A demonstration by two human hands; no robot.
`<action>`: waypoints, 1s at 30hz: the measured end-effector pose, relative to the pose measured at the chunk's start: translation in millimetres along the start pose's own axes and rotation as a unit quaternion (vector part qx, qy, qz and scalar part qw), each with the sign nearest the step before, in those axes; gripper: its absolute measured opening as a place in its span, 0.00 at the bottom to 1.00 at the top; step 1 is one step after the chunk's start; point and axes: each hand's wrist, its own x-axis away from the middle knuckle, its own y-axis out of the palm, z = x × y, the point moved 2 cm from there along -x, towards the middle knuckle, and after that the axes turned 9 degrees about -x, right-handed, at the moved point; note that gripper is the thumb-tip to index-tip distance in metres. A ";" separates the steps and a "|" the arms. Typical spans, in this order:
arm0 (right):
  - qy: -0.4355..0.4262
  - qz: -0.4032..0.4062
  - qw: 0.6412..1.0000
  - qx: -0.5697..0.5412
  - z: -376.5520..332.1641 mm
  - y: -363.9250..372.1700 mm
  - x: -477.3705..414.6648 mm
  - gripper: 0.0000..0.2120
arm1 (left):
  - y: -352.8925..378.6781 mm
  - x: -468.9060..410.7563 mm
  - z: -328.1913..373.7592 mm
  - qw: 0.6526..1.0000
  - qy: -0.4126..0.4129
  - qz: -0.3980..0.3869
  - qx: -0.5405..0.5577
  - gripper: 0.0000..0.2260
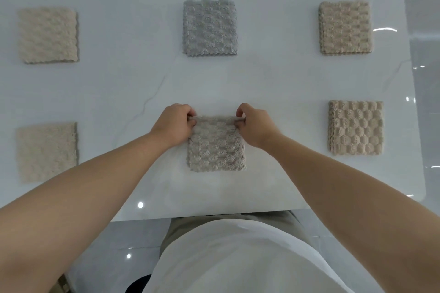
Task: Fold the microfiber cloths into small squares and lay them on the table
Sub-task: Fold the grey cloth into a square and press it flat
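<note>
A grey-beige microfiber cloth (216, 147), folded to a small square, lies on the white table (133, 93) right in front of me. My left hand (175, 123) pinches its far left corner. My right hand (256, 125) pinches its far right corner. Several other folded cloths lie flat around it: a cream cloth (47, 34) at the far left, a grey cloth (210, 27) at the far middle, a tan cloth (345, 27) at the far right, a cream cloth (46, 151) at the near left, and a tan cloth (356, 127) at the near right.
The table's near edge (214, 215) runs just in front of my body. Its right edge (414, 102) borders a glossy tiled floor (428, 126). Bare marble shows between the two rows of cloths.
</note>
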 end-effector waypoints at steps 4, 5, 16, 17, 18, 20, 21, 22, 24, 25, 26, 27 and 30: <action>0.021 0.043 0.999 -0.019 5.0 5.6 1.6 0.08 | 5.2 0.3 3.7 1.000 -0.022 0.016 0.002 0.06; 0.018 0.052 0.998 -0.026 4.7 7.2 4.6 0.09 | 5.7 3.3 4.7 0.999 -0.027 0.024 0.005 0.08; -0.314 -0.085 0.886 0.330 32.2 31.6 72.8 0.17 | 43.5 82.3 19.0 0.865 0.425 0.049 -0.262 0.10; -0.317 -0.084 0.881 0.339 34.3 34.6 71.6 0.15 | 47.7 81.5 18.5 0.863 0.425 0.049 -0.269 0.07; -0.318 -0.073 0.883 0.338 34.6 35.9 70.0 0.13 | 49.2 79.8 18.3 0.864 0.420 0.060 -0.272 0.04; -0.314 -0.033 0.894 0.320 35.0 34.7 65.0 0.09 | 48.3 73.6 18.0 0.869 0.400 0.083 -0.279 0.04; -0.308 -0.013 0.899 0.311 35.3 32.8 62.1 0.09 | 46.1 70.6 18.4 0.873 0.385 0.093 -0.284 0.04; -0.300 0.000 0.903 0.307 35.7 30.8 60.0 0.08 | 44.5 67.8 19.1 0.877 0.370 0.099 -0.290 0.05; -0.297 0.013 0.905 0.304 38.1 28.6 57.0 0.08 | 42.8 64.3 21.0 0.882 0.358 0.097 -0.290 0.05; -0.299 0.012 0.904 0.304 39.0 28.1 56.6 0.08 | 41.5 64.3 23.3 0.882 0.363 0.091 -0.286 0.05; -0.304 0.011 0.903 0.302 39.3 27.4 56.8 0.08 | 39.2 65.2 25.8 0.883 0.368 0.088 -0.277 0.06; -0.310 0.017 0.902 0.299 38.4 25.8 57.0 0.09 | 35.9 66.0 27.8 0.885 0.371 0.094 -0.266 0.09; -0.318 0.076 0.902 0.281 28.9 17.5 57.1 0.15 | 22.0 62.4 34.0 0.887 0.352 0.168 -0.247 0.14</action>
